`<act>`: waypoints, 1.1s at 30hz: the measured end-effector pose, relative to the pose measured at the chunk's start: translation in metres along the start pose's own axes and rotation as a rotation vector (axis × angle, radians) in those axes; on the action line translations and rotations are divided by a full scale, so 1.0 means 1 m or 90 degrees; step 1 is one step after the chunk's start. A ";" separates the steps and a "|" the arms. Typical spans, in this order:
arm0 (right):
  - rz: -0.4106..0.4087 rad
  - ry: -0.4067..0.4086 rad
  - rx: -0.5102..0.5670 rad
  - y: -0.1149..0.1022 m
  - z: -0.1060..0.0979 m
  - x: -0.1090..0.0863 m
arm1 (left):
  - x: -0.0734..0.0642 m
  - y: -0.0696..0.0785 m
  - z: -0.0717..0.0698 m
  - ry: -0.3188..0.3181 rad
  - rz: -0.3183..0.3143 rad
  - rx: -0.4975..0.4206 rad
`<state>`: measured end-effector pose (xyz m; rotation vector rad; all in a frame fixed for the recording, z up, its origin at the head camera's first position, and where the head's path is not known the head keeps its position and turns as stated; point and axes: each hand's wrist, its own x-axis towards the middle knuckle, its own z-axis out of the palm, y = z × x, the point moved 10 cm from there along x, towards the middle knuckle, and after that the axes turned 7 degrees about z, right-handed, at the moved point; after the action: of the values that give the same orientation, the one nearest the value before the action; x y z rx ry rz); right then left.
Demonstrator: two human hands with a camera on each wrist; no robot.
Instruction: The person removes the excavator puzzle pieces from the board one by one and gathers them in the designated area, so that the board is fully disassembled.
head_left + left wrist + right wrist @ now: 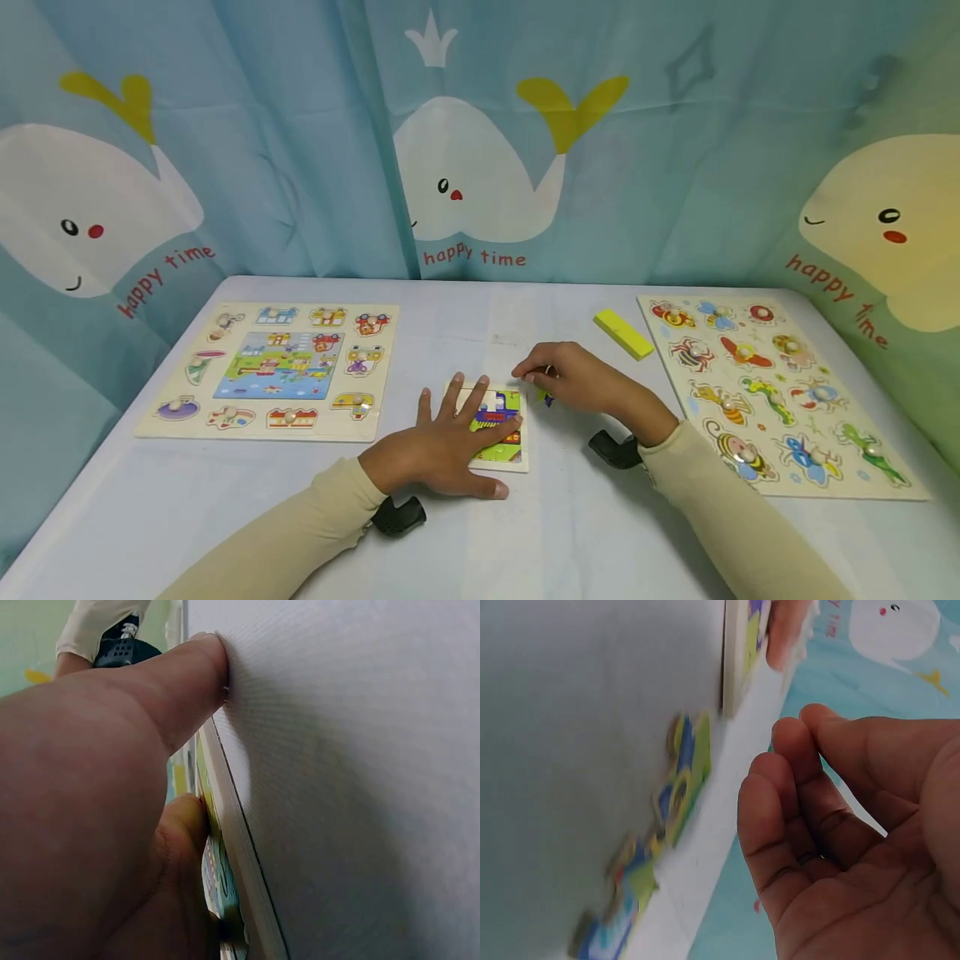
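My left hand (450, 450) lies flat with spread fingers on a small square jigsaw board (524, 450), covering much of its green, blue and yellow picture. The board's pale edge (240, 855) also shows in the left wrist view. Right of the board, my right hand (573, 379) hovers with bent fingers; its thumb and index tips come close together, and nothing shows between them. Below that hand is a small coloured jigsaw piece (546, 400), mostly hidden from above. In the right wrist view, a green, blue and yellow piece (682, 780) lies near another piece (634, 881), apart from the fingers.
A vehicle knob puzzle board (172, 429) lies at the left. An insect knob puzzle board (840, 490) lies at the right, near a yellow block (624, 333). Behind the white table (517, 542) hangs a blue curtain (315, 167) with whales.
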<state>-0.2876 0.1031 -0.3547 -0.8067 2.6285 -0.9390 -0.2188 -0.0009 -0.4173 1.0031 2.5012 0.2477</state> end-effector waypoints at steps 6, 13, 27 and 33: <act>0.000 -0.027 0.009 -0.005 0.015 0.007 | 0.001 -0.001 0.001 0.002 0.005 0.007; -0.012 -0.051 -0.004 -0.012 0.024 0.010 | 0.000 0.000 0.000 0.000 0.003 0.015; -0.018 -0.093 -0.041 -0.014 0.031 0.016 | -0.001 -0.001 -0.001 0.000 0.004 0.007; -0.008 -0.109 -0.063 -0.014 0.034 0.018 | -0.002 0.000 -0.002 0.001 0.008 0.003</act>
<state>-0.2828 0.0662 -0.3722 -0.8864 2.5404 -0.7127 -0.2181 -0.0022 -0.4151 1.0222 2.4986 0.2467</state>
